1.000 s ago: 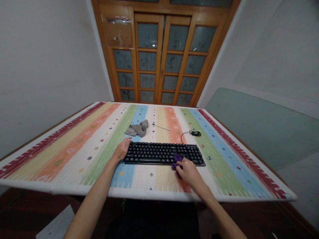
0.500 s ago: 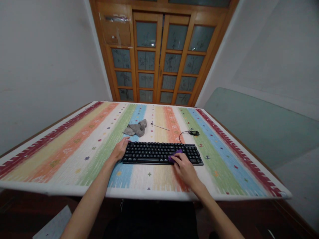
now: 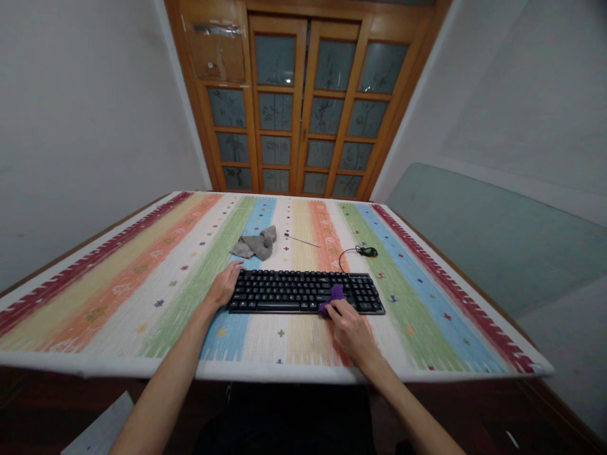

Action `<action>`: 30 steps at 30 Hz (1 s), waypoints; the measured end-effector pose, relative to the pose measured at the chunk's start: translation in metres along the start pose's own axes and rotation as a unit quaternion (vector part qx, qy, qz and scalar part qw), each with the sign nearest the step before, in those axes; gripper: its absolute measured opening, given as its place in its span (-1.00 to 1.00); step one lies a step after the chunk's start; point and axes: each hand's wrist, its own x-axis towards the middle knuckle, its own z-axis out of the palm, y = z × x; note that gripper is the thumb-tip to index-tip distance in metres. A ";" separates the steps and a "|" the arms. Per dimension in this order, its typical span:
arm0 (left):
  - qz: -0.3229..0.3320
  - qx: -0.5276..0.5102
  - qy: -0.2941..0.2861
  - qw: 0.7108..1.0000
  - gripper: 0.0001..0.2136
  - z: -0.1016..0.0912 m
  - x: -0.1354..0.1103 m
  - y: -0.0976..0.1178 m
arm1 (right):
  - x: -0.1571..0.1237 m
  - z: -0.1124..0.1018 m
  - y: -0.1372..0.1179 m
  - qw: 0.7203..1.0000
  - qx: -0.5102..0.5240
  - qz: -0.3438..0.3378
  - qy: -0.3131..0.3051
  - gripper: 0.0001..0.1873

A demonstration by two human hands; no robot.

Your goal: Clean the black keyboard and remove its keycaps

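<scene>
The black keyboard [image 3: 284, 292] lies lengthwise along the table's [image 3: 118, 297] near edge, set in from it and well clear of both near corners. The right hand [image 3: 351, 325] grips a bunched purple cloth [image 3: 337, 292] at the keyboard's near side, right of its middle; the cloth overlaps the keys. The left hand [image 3: 224, 287] lies at the keyboard's left end, fingers pointing toward the table's far edge; whether it grips the keyboard, I cannot tell. Beyond lies a grey cloth [image 3: 258, 245].
</scene>
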 end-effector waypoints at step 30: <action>0.003 0.028 0.009 1.000 -0.45 0.001 0.001 0.001 | 0.094 -0.031 0.106 0.995 0.095 -0.009 0.008 -0.73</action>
